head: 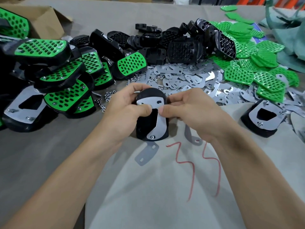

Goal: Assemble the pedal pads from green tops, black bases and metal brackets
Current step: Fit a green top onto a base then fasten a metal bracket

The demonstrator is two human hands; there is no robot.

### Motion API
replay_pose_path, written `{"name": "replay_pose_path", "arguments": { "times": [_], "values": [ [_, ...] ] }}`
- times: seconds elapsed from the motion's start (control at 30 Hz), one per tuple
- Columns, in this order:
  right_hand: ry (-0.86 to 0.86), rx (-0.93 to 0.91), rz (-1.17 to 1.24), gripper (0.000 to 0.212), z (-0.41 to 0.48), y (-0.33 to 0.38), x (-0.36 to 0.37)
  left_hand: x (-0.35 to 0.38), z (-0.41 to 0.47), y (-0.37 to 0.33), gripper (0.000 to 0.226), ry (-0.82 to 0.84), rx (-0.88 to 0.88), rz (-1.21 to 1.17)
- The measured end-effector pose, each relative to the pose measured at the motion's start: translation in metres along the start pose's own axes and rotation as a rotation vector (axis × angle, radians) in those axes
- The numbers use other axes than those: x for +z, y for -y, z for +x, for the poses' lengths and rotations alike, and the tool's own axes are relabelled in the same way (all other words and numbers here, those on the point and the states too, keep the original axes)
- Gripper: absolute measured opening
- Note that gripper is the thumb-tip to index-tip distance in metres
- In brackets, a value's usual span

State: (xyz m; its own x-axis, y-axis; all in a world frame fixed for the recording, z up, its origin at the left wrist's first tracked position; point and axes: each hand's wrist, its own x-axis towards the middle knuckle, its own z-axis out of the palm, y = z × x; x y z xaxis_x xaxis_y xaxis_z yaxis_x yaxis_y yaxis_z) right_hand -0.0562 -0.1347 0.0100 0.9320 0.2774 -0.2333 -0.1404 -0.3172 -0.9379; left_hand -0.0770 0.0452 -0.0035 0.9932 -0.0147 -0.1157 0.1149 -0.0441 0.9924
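I hold a black base [145, 124] upside down above the table's middle, with a metal bracket [158, 123] lying on its back. My left hand [125, 111] grips the base from the left, thumb pressing the bracket's upper part. My right hand [186, 111] holds the right side, thumb tip on the bracket near its cut-out. A screw end shows at the bracket's lower hole. Two loose brackets [146, 154] lie on the cloth just below the pad.
Finished green-topped pads [66, 96] are stacked at the left. Black bases [181, 47] pile at the back, loose brackets [189, 80] and small nuts [107, 96] in the middle, green tops [264, 76] at the right. Another upside-down pad [262, 118] sits right. A cardboard box [44, 20] stands back left.
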Motion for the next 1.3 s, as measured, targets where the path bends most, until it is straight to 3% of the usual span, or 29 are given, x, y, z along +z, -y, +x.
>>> {"name": "replay_pose_path", "arguments": {
  "times": [0.23, 0.47, 0.73, 0.9, 1.13, 1.3],
  "values": [
    [-0.072, -0.068, 0.194, 0.02, -0.006, -0.004, 0.011, 0.006, -0.007, -0.003, 0.035, -0.047, 0.039, -0.004],
    [0.002, -0.098, 0.217, 0.012, -0.008, -0.007, 0.004, 0.006, -0.003, -0.003, 0.038, -0.036, 0.02, -0.066],
    [-0.053, -0.021, 0.223, 0.029, -0.004, -0.005, 0.011, 0.012, 0.0, 0.003, 0.032, -0.122, 0.161, 0.161],
    [-0.117, 0.025, 0.216, 0.023, -0.003, -0.001, 0.015, 0.011, 0.0, 0.005, 0.031, -0.186, 0.163, 0.308],
    [-0.257, 0.002, 0.018, 0.029, -0.002, -0.005, 0.02, 0.005, -0.007, 0.005, 0.072, -0.031, 0.151, 0.449],
    [-0.351, -0.071, -0.299, 0.036, -0.008, -0.007, 0.014, 0.009, -0.006, 0.003, 0.076, 0.039, 0.203, 0.552]
  ]
}}
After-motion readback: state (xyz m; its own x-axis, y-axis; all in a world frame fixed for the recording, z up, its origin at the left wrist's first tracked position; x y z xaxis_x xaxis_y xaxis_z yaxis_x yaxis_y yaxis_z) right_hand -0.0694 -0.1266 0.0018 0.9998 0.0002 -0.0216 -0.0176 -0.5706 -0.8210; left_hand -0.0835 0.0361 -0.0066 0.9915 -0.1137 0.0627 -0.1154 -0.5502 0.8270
